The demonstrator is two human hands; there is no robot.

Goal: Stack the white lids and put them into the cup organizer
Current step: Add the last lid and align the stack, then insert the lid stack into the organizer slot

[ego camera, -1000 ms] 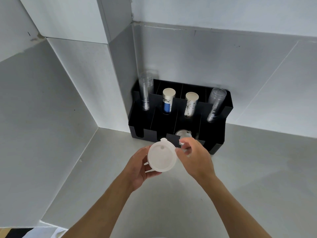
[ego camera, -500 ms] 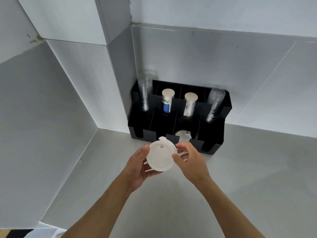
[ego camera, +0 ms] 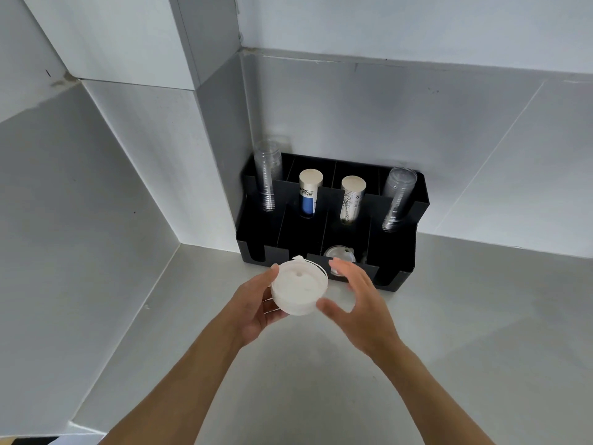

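Note:
A stack of white lids [ego camera: 299, 286] is held tilted in my left hand [ego camera: 255, 305], just in front of the black cup organizer [ego camera: 398, 252] in the counter's corner. Fingers of that hand wrap the stack's left and lower edge. My right hand [ego camera: 359, 300] hovers to the right of the stack with fingers spread, its thumb close to the stack's lower right rim; it holds nothing. A clear lid [ego camera: 339, 253] lies in a front compartment of the organizer, partly hidden behind my right fingertips.
In the organizer's back row stand two stacks of clear plastic cups [ego camera: 268, 175] [ego camera: 397, 197] and two stacks of paper cups [ego camera: 309, 192] [ego camera: 351, 197]. White walls close in on the left and behind. Grey counter [ego camera: 481, 316] stretches to the right.
My right hand has let go of the lid stack's right edge and opened, drawing slightly away. The stack stays in my left hand, now squared up and tighter.

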